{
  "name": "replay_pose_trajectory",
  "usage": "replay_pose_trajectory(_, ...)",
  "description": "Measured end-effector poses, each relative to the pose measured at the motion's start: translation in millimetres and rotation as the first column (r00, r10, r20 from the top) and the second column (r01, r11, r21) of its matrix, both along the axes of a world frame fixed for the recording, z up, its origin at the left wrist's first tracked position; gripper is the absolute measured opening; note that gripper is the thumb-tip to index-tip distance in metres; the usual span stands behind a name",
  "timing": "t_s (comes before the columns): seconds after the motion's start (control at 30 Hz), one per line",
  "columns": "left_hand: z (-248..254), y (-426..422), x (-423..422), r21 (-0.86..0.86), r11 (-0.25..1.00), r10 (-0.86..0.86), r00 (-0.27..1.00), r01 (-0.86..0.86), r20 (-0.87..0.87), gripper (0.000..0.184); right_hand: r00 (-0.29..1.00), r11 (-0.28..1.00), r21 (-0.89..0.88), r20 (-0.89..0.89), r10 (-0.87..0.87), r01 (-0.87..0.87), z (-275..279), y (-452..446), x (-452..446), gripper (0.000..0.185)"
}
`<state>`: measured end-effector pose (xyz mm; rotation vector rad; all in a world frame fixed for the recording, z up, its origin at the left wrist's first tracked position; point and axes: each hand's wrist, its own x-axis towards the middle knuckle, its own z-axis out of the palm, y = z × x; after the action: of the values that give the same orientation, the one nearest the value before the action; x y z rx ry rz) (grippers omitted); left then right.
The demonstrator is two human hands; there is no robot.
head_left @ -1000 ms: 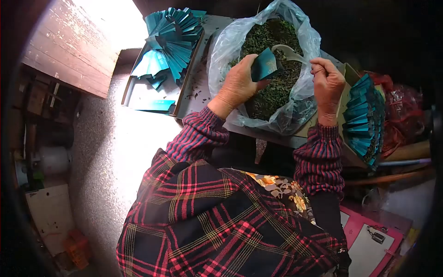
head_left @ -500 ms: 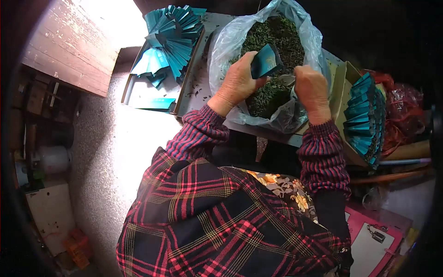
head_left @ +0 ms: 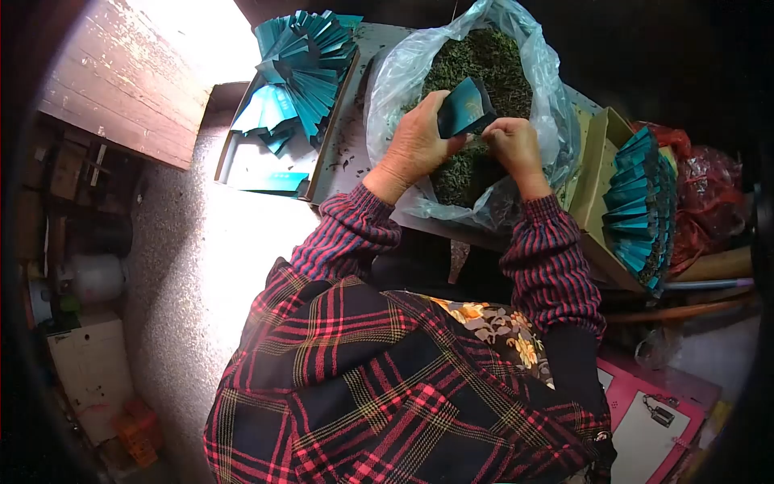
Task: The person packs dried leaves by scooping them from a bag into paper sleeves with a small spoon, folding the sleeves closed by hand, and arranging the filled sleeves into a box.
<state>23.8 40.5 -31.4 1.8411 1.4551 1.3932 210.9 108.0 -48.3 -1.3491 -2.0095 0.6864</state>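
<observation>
A grey counter [head_left: 342, 179] with scattered dark crumbs ran across the upper part of the view, its front edge passing just below a large, translucent plastic bag [head_left: 393, 90]. The bag's crumpled mouth was wide open, leaving clear room over the loose, dark green dried leaves [head_left: 468, 63] inside. At the counter's left, beyond a narrow bare strip, a shallow brown cardboard tray [head_left: 229, 171] held spread teal paper packets [head_left: 302, 89]; pale print on some was too small to read. On the right, close beside the bag, a deeper tan cardboard box [head_left: 595, 149] carried a fanned row of teal packets [head_left: 633, 206], with a crumpled red plastic bag [head_left: 709, 194] crowding its far side. The left hand [head_left: 415, 141] was over the leaves, thumb and fingers pinching one small, tilted teal packet [head_left: 462, 107] with a dark edge. The right hand [head_left: 516, 148] was just beside that edge, its fingers curled inward; what they might be pinching was hidden. Tiny gold-toned marks on the held packet were illegible.
</observation>
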Motion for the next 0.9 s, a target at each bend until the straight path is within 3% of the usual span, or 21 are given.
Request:
replay_pose_trajectory(0.07, -2, 1, -1, -0.014, 1.0, 0.014, 1.0, -0.014, -0.019, 0.061, 0.997, 0.999, -0.038, -0.058, -0.041, 0.039, 1, 1, 4, 0.016)
replay_pose_trajectory(0.1, -2, 1, -2, -0.026, 0.999, 0.03, 0.999, -0.03, -0.036, 0.066, 0.991, 0.981, -0.192, -0.124, -0.059, 0.034, 3, 4, 6, 0.015)
replay_pose_trajectory(0.2, -2, 0, -3, -0.038, 0.999, 0.01, 1.0, -0.01, -0.001, 0.066, 0.962, 0.963, -0.268, -0.258, -0.088, 0.017, 15, 2, 11, 0.015)
replay_pose_trajectory(0.3, 0, -2, -1, -0.023, 0.999, 0.035, 0.999, -0.034, 0.005, 0.058, 0.953, 0.971, -0.229, -0.274, -0.132, 0.069, 38, -6, 16, 0.015)
replay_pose_trajectory(0.7, -1, 2, 0, 0.0, 1.0, 0.016, 0.999, -0.016, -0.029, 0.064, 0.853, 0.99, -0.092, -0.503, -0.141, 0.11, 103, -13, 42, 0.017)
replay_pose_trajectory(0.9, 1, 3, 2, -0.015, 1.0, 0.019, 0.997, -0.02, -0.077, 0.064, 0.919, 0.994, 0.029, -0.385, -0.087, 0.107, 113, -16, 36, 0.017)
